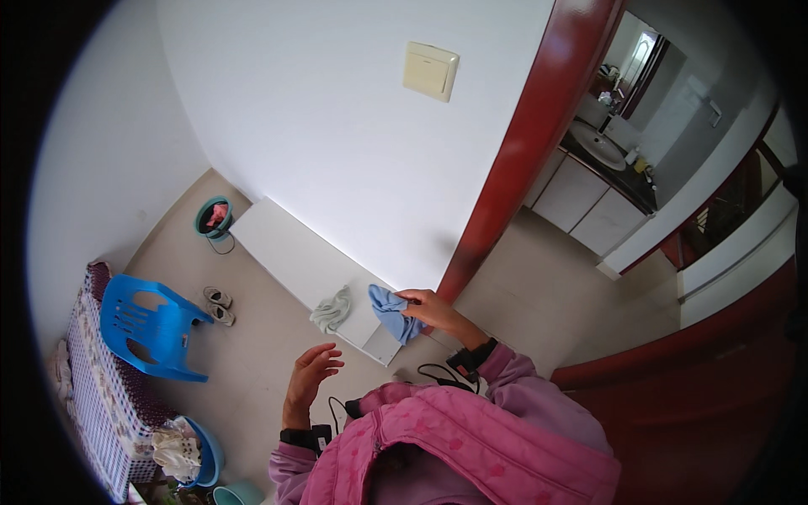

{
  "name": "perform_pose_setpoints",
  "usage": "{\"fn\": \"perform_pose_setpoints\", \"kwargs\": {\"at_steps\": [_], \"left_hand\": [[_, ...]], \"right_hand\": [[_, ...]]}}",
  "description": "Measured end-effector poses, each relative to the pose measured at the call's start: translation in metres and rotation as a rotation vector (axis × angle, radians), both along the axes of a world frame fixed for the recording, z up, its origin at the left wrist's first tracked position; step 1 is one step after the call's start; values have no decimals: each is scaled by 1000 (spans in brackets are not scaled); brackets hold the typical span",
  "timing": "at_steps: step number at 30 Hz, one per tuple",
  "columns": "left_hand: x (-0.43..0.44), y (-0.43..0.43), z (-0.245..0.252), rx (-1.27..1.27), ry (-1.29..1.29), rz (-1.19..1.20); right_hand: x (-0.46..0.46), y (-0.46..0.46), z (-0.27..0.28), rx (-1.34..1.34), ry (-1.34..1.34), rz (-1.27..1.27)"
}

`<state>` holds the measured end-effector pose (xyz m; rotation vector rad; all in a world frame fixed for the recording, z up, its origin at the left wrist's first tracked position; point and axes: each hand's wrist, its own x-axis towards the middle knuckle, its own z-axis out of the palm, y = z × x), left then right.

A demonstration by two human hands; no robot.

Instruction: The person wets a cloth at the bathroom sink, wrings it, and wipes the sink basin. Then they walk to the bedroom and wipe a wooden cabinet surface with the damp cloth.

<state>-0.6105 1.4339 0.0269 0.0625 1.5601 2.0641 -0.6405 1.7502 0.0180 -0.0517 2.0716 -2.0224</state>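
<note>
A blue cloth (394, 315) hangs from my right hand (426, 309), pinched between thumb and fingers. It hangs close to the lower part of the red door frame (464, 271), and I cannot tell whether the two touch. My left hand (310, 372) is in the air over the floor, fingers apart and slightly curled, with nothing in it. Beyond it, a pale green cloth (331, 310) drapes over the edge of a long, low white board or bench (297, 252) set along the wall.
A blue plastic chair (151, 328), a pair of shoes (219, 305) and a teal bucket (213, 218) with cloth inside stand on the left. Lower left are a blue basin (211, 451) and a green bucket (238, 493). A light switch (431, 71) is on the wall. Through the doorway is a washbasin (596, 145).
</note>
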Motion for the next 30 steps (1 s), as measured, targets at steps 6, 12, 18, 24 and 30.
{"fn": "perform_pose_setpoints", "kwargs": {"at_steps": [6, 12, 18, 24, 30], "left_hand": [[-7, 17, 8, -59, 15, 64], [-7, 36, -2, 62, -127, -1], [-27, 42, -30, -31, -250, -121], [-42, 8, -50, -101, -276, -102], [-40, -70, -70, -284, -397, 173]], "right_hand": [[-38, -22, 13, 82, 35, 239], [-44, -46, 9, -1, -17, 446], [-39, -56, 4, -32, -132, 580], [-51, -42, -37, -76, -250, 462], [-77, -22, -149, -66, -623, -148]]}}
